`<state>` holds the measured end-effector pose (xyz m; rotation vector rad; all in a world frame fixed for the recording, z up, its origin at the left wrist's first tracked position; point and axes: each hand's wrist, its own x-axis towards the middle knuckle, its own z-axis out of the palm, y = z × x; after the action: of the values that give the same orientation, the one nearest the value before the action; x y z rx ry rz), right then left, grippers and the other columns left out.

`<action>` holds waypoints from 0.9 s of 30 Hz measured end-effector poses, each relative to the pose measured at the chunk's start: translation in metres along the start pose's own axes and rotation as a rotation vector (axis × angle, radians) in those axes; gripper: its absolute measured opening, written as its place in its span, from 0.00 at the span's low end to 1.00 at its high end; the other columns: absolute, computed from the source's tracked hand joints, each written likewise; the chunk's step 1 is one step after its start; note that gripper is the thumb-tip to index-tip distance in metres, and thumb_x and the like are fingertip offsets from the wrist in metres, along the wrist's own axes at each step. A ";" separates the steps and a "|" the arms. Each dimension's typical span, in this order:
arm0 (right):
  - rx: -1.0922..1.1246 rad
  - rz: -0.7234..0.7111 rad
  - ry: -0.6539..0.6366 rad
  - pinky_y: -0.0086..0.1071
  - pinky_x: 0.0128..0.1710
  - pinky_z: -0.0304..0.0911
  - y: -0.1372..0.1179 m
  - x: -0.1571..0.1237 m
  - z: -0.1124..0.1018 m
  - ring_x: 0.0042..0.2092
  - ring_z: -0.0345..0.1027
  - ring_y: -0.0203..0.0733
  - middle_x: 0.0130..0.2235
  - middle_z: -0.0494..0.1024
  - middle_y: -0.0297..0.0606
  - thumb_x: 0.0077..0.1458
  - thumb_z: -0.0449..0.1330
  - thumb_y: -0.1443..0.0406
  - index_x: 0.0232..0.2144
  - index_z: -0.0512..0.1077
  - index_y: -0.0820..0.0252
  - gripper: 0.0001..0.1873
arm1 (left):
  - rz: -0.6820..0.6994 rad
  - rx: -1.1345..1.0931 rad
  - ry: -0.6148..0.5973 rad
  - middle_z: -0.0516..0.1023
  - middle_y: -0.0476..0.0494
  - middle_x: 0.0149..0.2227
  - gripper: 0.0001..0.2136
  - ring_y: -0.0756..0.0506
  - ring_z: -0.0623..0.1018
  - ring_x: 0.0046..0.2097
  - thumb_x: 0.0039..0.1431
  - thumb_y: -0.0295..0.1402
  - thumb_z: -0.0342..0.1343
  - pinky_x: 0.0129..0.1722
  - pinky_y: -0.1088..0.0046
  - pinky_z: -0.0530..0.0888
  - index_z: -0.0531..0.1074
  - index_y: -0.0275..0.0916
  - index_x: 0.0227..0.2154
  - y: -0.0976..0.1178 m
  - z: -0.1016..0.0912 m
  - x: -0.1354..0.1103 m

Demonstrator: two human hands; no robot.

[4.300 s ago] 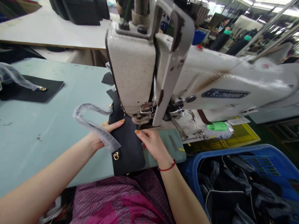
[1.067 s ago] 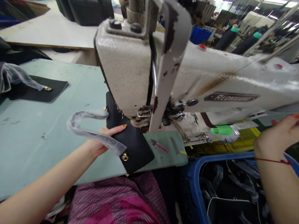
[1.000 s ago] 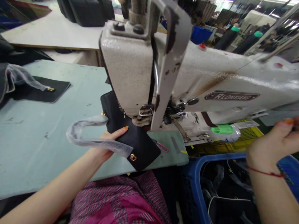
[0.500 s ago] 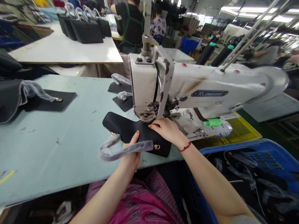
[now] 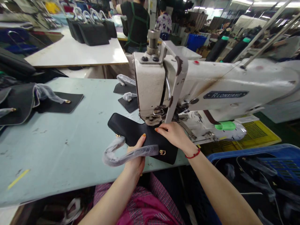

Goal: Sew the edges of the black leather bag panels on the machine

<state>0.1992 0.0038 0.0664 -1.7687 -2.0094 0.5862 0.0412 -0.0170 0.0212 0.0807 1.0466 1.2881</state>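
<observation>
A black leather bag piece (image 5: 131, 129) with gold hardware lies on the pale green table (image 5: 58, 147), one end under the foot of the white sewing machine (image 5: 211, 90). My left hand (image 5: 137, 154) grips its near edge, thumb on top, over a handle wrapped in clear plastic (image 5: 122, 154). My right hand (image 5: 172, 134) presses on the piece just below the needle, fingers curled on the leather.
More black pieces (image 5: 59, 103) lie on the table at the left and behind the machine head (image 5: 127, 103). A blue crate (image 5: 257, 150) of parts stands at my right, a yellow tray (image 5: 257, 134) behind it. Finished bags (image 5: 93, 31) sit on a white table; people stand beyond.
My right hand came back from the far right and settled on the piece by the needle. The piece was turned to lie crosswise. The view pulled back.
</observation>
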 end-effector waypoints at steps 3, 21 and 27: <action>0.007 -0.002 0.009 0.29 0.31 0.53 0.001 0.000 0.002 0.32 0.71 0.38 0.30 0.81 0.37 0.63 0.58 0.60 0.30 0.80 0.60 0.15 | 0.004 0.019 0.002 0.84 0.36 0.44 0.17 0.38 0.80 0.53 0.52 0.18 0.63 0.56 0.61 0.76 0.77 0.33 0.45 0.003 0.002 0.000; 0.452 0.135 0.112 0.28 0.29 0.55 -0.006 -0.012 0.046 0.29 0.66 0.37 0.28 0.76 0.36 0.64 0.54 0.58 0.30 0.77 0.62 0.18 | -0.096 0.506 -0.244 0.84 0.32 0.38 0.19 0.33 0.84 0.39 0.36 0.26 0.72 0.37 0.62 0.83 0.81 0.30 0.36 0.069 -0.001 0.051; 0.593 0.169 0.182 0.28 0.27 0.51 -0.013 -0.013 0.063 0.27 0.56 0.35 0.22 0.64 0.32 0.64 0.53 0.56 0.23 0.70 0.61 0.21 | -0.136 0.623 -0.394 0.84 0.30 0.37 0.21 0.30 0.83 0.42 0.36 0.26 0.73 0.44 0.51 0.80 0.80 0.26 0.38 0.095 0.011 0.075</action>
<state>0.1552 -0.0140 0.0208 -1.5555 -1.3788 0.9226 -0.0278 0.0815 0.0386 0.6958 1.0502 0.7437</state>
